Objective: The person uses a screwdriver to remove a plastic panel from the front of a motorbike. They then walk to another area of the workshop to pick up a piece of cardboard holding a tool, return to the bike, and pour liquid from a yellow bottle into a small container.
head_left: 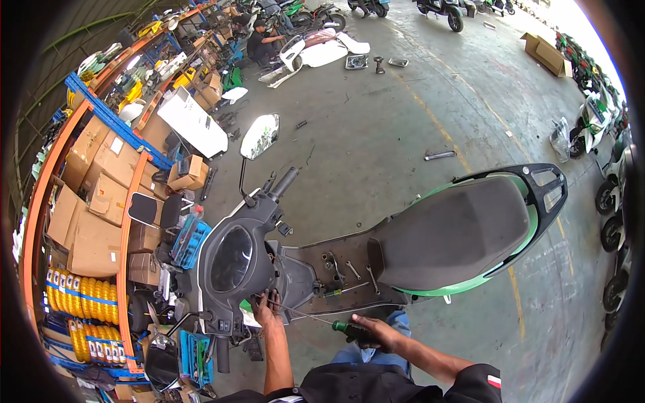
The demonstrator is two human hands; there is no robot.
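Screwdriver with a dark green handle and a long thin metal shaft (342, 327) grasped in right hand (375, 330), handle wrapped by bent fingers, shaft slanting up and leftward to the front of a dark grey scooter with bright green trim (396, 255). Left hand (267, 305) at the dark grey plastic front panel (299, 279), fingers near the far end of the shaft; cannot tell whether pinching anything. Scooter set lengthwise across the middle of the view, handlebar to the left, broad dark grey seat (463, 228) to the right. On the brownish-grey footboard (353, 252), silver metal wrenches (373, 279) beside a second screwdriver with a pale green handle (334, 293). Beyond, on grey concrete floor (376, 134), another silver wrench (440, 155). Far left, orange-and-blue metal rack (119, 122) with brown cardboard boxes (101, 232) and yellow coils (84, 295).
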